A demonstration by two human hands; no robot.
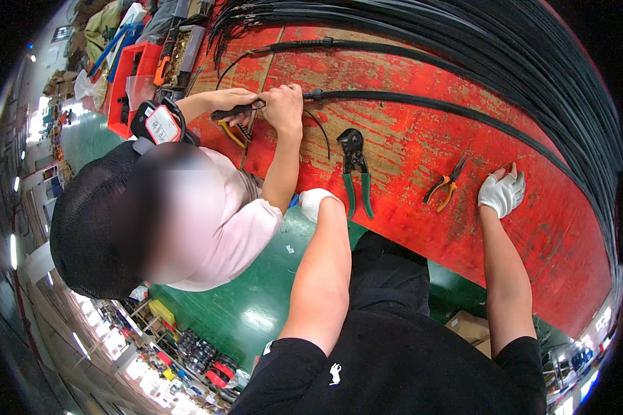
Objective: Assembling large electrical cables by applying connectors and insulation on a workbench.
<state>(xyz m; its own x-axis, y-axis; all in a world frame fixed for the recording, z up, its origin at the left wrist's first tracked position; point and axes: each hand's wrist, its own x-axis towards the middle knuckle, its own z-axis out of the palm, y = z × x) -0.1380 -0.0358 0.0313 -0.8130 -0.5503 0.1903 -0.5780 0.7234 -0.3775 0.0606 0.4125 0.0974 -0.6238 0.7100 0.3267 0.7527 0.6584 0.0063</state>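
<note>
The orange-handled metal pliers lay on the red, worn table, just left of the right hand; a leftward sweep of this hand could perhaps push them away. The green-handled, black-headed hand tool was to the right of the left hand, and a careless forearm movement might knock it over the edge. The white-gloved right hand rested open, fingers partly bent, seemingly empty, its forearm stretched forward. The left fingers were hidden, so I could not tell their grip.
</note>
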